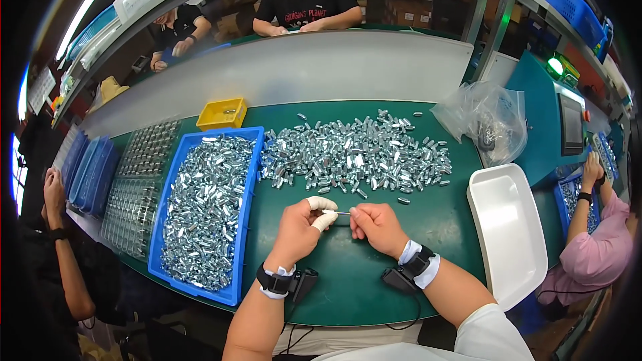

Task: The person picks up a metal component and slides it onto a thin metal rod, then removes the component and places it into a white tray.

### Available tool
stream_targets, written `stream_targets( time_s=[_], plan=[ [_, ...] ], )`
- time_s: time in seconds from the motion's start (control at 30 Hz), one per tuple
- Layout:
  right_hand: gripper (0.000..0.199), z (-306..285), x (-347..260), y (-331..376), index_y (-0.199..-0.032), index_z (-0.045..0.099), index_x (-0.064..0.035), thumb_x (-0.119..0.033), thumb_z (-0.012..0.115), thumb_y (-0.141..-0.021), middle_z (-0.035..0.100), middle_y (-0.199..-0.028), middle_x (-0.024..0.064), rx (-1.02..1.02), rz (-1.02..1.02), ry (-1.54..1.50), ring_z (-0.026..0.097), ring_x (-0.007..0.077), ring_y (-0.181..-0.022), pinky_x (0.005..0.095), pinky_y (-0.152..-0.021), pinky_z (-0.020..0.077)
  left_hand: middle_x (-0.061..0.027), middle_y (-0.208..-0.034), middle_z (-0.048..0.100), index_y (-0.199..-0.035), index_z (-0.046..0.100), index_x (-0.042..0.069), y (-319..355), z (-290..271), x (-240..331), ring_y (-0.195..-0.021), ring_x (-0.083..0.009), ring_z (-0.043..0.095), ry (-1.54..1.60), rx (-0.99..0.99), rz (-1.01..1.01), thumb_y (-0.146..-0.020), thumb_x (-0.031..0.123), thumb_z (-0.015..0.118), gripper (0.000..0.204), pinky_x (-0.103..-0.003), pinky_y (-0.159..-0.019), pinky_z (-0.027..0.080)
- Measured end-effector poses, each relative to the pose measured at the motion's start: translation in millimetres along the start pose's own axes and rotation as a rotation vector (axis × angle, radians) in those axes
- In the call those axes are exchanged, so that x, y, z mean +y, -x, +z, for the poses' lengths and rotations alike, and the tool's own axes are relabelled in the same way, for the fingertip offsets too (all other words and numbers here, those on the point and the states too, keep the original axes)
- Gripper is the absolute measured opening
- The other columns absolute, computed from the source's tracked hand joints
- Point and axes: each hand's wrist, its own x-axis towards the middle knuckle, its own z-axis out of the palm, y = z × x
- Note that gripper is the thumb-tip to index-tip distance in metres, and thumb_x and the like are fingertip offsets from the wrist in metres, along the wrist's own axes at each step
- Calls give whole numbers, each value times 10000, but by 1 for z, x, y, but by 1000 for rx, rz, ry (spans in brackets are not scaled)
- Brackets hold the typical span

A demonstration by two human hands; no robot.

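A worker's 2 forearms rise from the bottom center of the frame, each strapped at the wrist with a black band and a small dark sensor unit trailing a cable. The left hand (299, 227), thumb and forefinger wrapped in white finger cots, and the right hand (376, 226) meet at lower center, both pinched narrow on a thin metal pin (342, 213) held level between them just above the green work table (348, 274). The pin looks light, stiff and slick, a part that would likely roll off bare fingertips; the safest grip appears to be at its 2 ends, as here, with the cots lending friction.

Just above the hands, across the middle of the frame, a loose heap of small silver metal parts (358, 153) lies spread on the table. At center left a blue tray (249, 227) is filled with more of the same shiny pieces, and beside it, further left, clear gridded trays (137, 187) hold parts in rows. A small yellow bin (223, 113) sits at upper left of the heap. At right, an empty white plastic tray (508, 227) rests on the table edge, with a crumpled clear plastic bag (485, 120) above it.

Other workers sit at the top, left and right edges, hands busy at their own stations.
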Motion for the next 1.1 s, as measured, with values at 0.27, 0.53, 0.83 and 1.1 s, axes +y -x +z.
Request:
stream_targets(
  time_s=[0.27,0.53,0.83,1.1],
  plan=[
    [371,2,-2,0,-692,568,-10,-222,490,-986,546,-560,10,-36,-26,125,513,61,-512,226,-490,412,-29,-758,641,-916,625,5,4,13,1,-645,-71,566,177,-89,-205,-851,38,675,88,-220,-561,459],
    [405,-9,-6,0,-672,561,-24,-257,481,-994,512,-541,-6,-130,122,-106,490,65,-492,225,-486,404,-39,-769,641,-899,602,20,0,19,-14,-654,-74,574,78,-79,97,-859,32,662,73,-213,-564,460],
    [406,-6,-2,0,-685,558,-24,-264,467,-1000,510,-542,6,-91,62,-75,501,71,-504,218,-494,396,-27,-749,628,-864,612,21,3,16,5,-644,-69,564,-24,47,27,-892,76,633,65,-221,-555,451],
    [380,-8,5,-5,-723,551,-33,-276,454,-999,546,-602,51,60,30,-241,534,130,-568,242,-554,414,-7,-733,584,-1044,596,32,-6,-45,1,-611,-62,515,147,783,153,-935,132,580,148,-207,-531,407]
  ],
)
